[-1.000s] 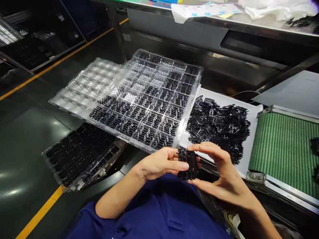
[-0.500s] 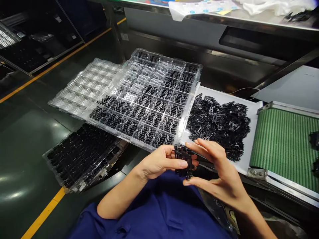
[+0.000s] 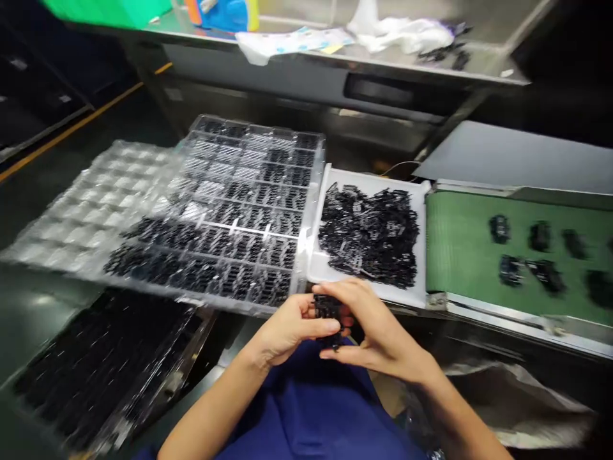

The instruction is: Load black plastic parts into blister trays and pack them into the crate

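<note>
Close in front of my body is a small stack of slim black plastic parts (image 3: 327, 308). My left hand (image 3: 291, 329) is closed around it, thumb across the near face. My right hand (image 3: 376, 322) curves about the same stack, fingertips at its top edge and thumb at its lower edge. Just beyond the hands, a white tray (image 3: 322, 271) carries a loose heap of similar black parts (image 3: 371, 233). On the left lies a clear compartment tray (image 3: 302, 259), many of its cells filled with rows of black parts.
A green conveyor belt (image 3: 460, 249) at right carries several black pieces. Another clear tray (image 3: 90, 211) sticks out at far left. Lower down is a filled tray stack (image 3: 105, 364). A shelf (image 3: 306, 61) with a white cloth (image 3: 397, 32) crosses the back.
My view has swung right, bringing more of the conveyor into sight. My right hand has closed in from slightly apart onto the stack; my left hand still holds it.
</note>
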`<state>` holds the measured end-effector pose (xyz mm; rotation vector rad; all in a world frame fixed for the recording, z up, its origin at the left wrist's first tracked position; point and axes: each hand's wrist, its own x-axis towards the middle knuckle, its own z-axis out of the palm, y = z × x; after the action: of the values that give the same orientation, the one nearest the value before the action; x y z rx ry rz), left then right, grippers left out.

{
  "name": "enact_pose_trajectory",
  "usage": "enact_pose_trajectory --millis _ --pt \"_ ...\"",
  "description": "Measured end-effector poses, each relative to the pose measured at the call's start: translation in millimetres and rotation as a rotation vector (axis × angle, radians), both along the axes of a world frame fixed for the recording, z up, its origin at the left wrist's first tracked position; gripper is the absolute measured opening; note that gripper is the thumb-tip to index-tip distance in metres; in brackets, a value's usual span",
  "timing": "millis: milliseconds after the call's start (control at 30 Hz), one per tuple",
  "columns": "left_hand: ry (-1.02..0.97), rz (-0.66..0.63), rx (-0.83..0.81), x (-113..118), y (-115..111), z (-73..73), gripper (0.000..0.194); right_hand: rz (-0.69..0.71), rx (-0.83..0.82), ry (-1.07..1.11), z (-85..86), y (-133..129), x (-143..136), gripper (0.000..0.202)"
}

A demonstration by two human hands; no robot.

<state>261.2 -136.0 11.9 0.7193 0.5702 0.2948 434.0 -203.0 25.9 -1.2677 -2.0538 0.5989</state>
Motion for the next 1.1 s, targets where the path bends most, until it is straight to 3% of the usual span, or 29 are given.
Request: enact_pose_trajectory --millis 133,167,200,267,333,367,433,567,733,867,1000,1100 --pt "0.051 -0.002 -0.04 31.7 -1.0 -3.7 0.034 0.013 0.01 0.016 -5.0 1.7 34.3 0.088" --pt "0.073 -0.006 -0.069 42.2 -1.5 -4.3 0.035 -0.061 -0.032 -0.047 -4.9 3.2 53.0 0.084" --pt "0.094 -0.007 -0.099 53.4 -2.4 -4.4 0.037 -0.209 -0.091 -0.134 -4.0 4.6 76.0 0.075" --pt "0.117 -0.006 -0.154 76.6 -5.4 -3.2 0.041 -0.678 -0.216 -0.326 -0.6 7.2 132.3 0.049" --pt "0.115 -0.012 -0.179 99.1 -8.9 -1.0 0.043 -1.099 -0.27 -0.441 2.2 10.3 193.1 0.038" --pt "0.109 -0.022 -0.184 109.6 -10.3 0.2 0.043 -1.229 -0.289 -0.479 2.6 12.2 221.5 0.039" --pt "0.084 -0.041 -0.182 128.7 -12.0 2.0 0.044 -1.347 -0.336 -0.532 0.9 16.3 268.1 0.04" --pt "0.012 -0.053 -0.15 159.7 -12.1 3.9 0.044 -1.35 -0.451 -0.603 -9.1 21.2 312.5 0.03" --pt "0.0 -0.004 -0.115 189.8 -9.5 4.6 0.041 -1.337 -0.463 -0.663 -20.5 23.3 319.3 0.02" --pt "-0.018 0.015 -0.064 207.5 -5.7 3.9 0.036 -1.313 -0.422 -0.62 -13.5 22.6 324.8 0.019" --pt "-0.034 0.149 -0.001 217.4 -1.4 5.6 0.032 -1.214 -0.347 -0.465 9.2 8.6 310.6 0.031" --pt "-0.076 0.246 0.023 217.0 1.3 8.4 0.035 -0.935 -0.272 0.007 23.4 -9.1 271.0 0.042"
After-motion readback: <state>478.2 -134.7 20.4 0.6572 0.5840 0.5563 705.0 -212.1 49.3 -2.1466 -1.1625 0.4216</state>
